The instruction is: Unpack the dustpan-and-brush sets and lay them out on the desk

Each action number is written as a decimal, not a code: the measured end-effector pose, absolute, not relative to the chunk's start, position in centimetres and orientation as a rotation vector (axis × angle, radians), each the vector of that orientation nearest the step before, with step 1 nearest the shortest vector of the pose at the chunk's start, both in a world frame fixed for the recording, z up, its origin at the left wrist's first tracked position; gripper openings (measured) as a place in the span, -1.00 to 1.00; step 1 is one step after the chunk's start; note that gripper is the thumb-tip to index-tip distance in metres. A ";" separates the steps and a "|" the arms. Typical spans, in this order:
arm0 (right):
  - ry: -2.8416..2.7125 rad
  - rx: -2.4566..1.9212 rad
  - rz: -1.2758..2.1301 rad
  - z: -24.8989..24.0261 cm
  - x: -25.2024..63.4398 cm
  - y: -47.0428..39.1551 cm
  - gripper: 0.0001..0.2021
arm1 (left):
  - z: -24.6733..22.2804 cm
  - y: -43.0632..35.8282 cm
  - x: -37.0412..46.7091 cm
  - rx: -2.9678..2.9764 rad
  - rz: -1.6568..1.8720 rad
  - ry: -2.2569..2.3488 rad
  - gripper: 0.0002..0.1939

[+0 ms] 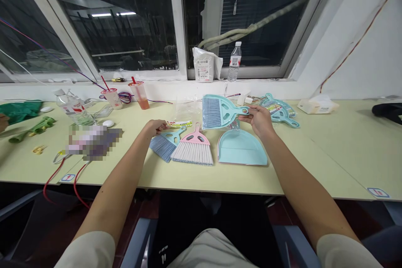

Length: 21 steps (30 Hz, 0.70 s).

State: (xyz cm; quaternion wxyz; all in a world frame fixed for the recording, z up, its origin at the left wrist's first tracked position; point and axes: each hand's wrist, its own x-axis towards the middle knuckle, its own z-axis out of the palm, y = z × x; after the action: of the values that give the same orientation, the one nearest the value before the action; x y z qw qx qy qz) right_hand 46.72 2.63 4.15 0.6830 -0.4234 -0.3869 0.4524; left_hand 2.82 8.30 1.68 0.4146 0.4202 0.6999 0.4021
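Observation:
My right hand (258, 120) is closed round the handle of a turquoise hand brush (216, 111) with grey-blue bristles, held raised above the table. Clear wrap seems to cover it, and a dustpan may be nested behind it. Below lies a loose turquoise dustpan (241, 148). My left hand (156, 127) has its fingers pinched at the left end of a yellow-green label strip (179, 124). Close to that hand, a turquoise brush with blue bristles (163, 146) partly lies under a pink brush with white bristles (193, 148).
Behind my right hand lies another turquoise dustpan set (279, 111). A tissue pack (318, 104) sits farther right. Drink cups (140, 95), bottles (73, 109) and cables line the back left. A white package (204, 67) stands on the sill. Another person's hand (3, 122) shows at far left.

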 end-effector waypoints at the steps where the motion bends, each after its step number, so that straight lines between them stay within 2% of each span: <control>1: -0.869 -0.949 1.015 4.2 46.7 2.6 -0.84 | 1.6 8.4 2.7 1.061 0.978 1.790 -0.78; 7: -0.882 -0.946 1.010 4.2 46.8 2.5 -0.86 | 1.5 9.4 2.5 1.194 0.869 2.020 -0.78; 10: -0.879 -0.951 1.010 4.2 46.7 2.5 -0.85 | 1.1 10.1 2.5 1.515 0.857 2.096 -0.78; 14: -0.880 -0.953 1.012 4.3 46.6 2.4 -0.85 | 0.4 11.2 2.4 1.954 0.579 2.050 -0.67; 21: -0.887 -0.956 1.007 4.3 46.6 2.3 -0.88 | -0.8 12.6 1.8 2.027 0.437 2.054 -0.55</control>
State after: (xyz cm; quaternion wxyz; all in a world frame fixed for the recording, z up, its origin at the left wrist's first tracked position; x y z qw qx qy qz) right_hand 46.57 2.28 4.33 0.6795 -0.4257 -0.3951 0.4483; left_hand 1.77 12.64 -0.77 0.1115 0.6902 0.6993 0.1490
